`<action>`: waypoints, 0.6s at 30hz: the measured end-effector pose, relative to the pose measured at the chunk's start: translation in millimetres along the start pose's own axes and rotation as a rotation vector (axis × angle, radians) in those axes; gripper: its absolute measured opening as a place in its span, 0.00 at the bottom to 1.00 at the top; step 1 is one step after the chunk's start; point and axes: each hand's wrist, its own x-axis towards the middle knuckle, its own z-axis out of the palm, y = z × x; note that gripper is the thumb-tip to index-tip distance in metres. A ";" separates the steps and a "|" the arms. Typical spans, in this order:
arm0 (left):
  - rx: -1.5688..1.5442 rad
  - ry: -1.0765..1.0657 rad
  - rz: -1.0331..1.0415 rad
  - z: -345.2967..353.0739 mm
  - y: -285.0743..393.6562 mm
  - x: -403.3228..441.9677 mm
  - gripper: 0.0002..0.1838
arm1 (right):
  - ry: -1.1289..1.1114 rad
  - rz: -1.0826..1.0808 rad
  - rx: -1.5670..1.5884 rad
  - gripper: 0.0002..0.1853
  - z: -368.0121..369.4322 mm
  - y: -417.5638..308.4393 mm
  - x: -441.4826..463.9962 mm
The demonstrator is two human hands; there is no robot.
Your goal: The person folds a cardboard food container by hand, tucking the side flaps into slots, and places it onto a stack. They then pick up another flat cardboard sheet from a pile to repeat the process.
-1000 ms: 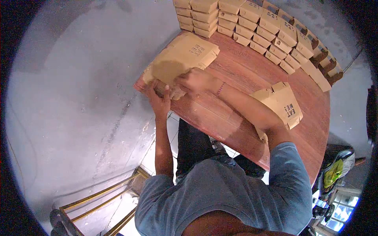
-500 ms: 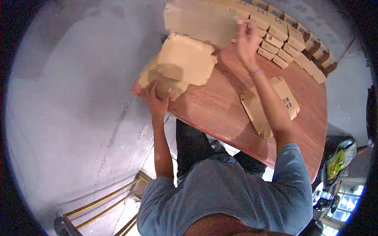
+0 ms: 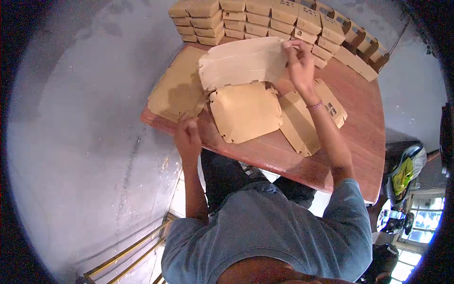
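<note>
An unfolded cardboard box blank [image 3: 247,112] stretches over the middle of the table, its printless inner face up. Its far panel [image 3: 243,64] is lifted, and my right hand [image 3: 301,64] pinches that panel's upper right corner. To the left lies more flat cardboard [image 3: 177,87], overhanging the table's left edge. My left hand [image 3: 188,137] is at the near edge of this cardboard, fingers loosely bent and a little blurred; nothing shows in them. Beneath my right forearm rests another flat blank [image 3: 302,120] with dark print, partly covered by the arm and the middle blank.
Folded cardboard boxes [image 3: 257,23] stand in stacked rows along the far side of the reddish wooden table [image 3: 357,128]. Open-topped boxes [image 3: 362,40] line the back right. A grey wall [image 3: 90,118] borders the table's left side. My legs are under the near edge.
The middle blank has come nearer and right, away from the left cardboard, and overlaps the printed blank. My right hand still holds its far panel. My left hand has drawn its fingers in.
</note>
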 end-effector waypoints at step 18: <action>-1.041 -0.135 -0.870 -13.7 34.6 -9.4 0.26 | 0.453 -0.265 -0.155 0.11 -120.5 -48.7 27.8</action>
